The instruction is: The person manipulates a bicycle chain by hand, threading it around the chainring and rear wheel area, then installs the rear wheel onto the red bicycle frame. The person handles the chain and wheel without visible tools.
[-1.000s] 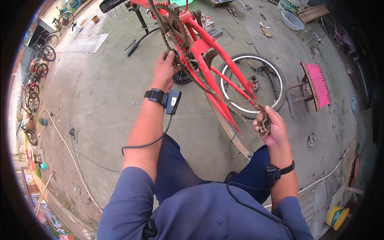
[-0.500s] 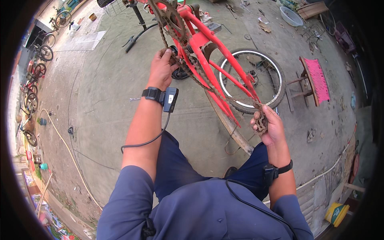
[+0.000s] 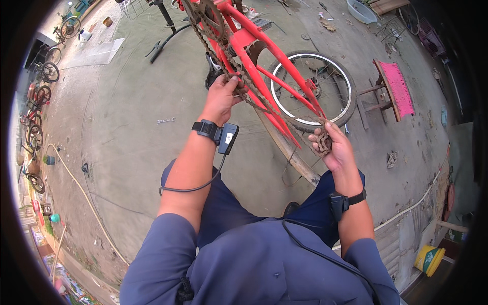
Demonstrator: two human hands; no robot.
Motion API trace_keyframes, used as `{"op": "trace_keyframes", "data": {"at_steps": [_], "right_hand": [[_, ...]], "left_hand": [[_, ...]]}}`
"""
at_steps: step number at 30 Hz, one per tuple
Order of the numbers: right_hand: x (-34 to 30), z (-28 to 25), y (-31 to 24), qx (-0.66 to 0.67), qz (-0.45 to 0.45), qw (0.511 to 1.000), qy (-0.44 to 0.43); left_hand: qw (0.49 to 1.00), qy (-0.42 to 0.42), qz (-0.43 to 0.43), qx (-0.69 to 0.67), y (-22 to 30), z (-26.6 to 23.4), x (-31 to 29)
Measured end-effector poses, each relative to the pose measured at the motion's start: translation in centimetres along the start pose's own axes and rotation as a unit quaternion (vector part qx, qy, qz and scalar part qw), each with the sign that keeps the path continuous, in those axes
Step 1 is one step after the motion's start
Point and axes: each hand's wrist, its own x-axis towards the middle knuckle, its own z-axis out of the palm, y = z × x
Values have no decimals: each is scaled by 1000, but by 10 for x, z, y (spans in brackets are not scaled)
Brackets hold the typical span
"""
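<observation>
A red bicycle frame (image 3: 274, 46) slants across the upper middle, its two-pronged end pointing toward me. From the rusty chainring (image 3: 212, 23) a brown bicycle chain (image 3: 259, 101) runs down along the frame. My left hand (image 3: 220, 101) is closed on the chain below the chainring, its fingertips partly hidden behind it. At the frame's near end my right hand (image 3: 338, 150) grips the chain's other end, thumb and fingers pressed together. A rusty bunch of looped links hangs against that palm; whether a derailleur is in it I cannot tell.
A spoked wheel with a black tyre (image 3: 351, 84) lies behind the frame. To its right stands a pink-topped stool (image 3: 398, 89). A wooden pole (image 3: 295, 160) lies under the frame, a wrench (image 3: 166, 121) left of my forearm. A hose (image 3: 84, 185) crosses the left floor.
My left hand has moved right and slightly down along the chain. My right hand has shifted slightly left and up in the picture, as has the frame, with the chain still held.
</observation>
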Motion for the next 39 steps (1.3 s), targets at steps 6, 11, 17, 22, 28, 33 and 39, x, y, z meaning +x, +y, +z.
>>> {"op": "trace_keyframes", "data": {"at_steps": [6,11,17,22,28,33,39], "right_hand": [[-5,-12,14,27,4,999,-33],[-11,-20,23,53,8,994,-95],[-12,-28,33,15,21,995,-100],[-8,-35,33,29,34,991,-126],[-10,-37,32,26,67,984,-165],[-10,-36,33,16,82,980,-178],[-12,-34,34,5,95,971,-221]], "left_hand": [[999,-20,-43,23,-9,-2,-7],[995,-28,-76,52,-16,4,-20],[993,-44,-105,30,-37,25,-47],[991,-34,-126,12,-47,34,-54],[988,19,-111,-105,-58,41,-40],[985,-10,-91,-143,-59,52,-35],[958,-45,-113,-261,-50,64,-40]]}}
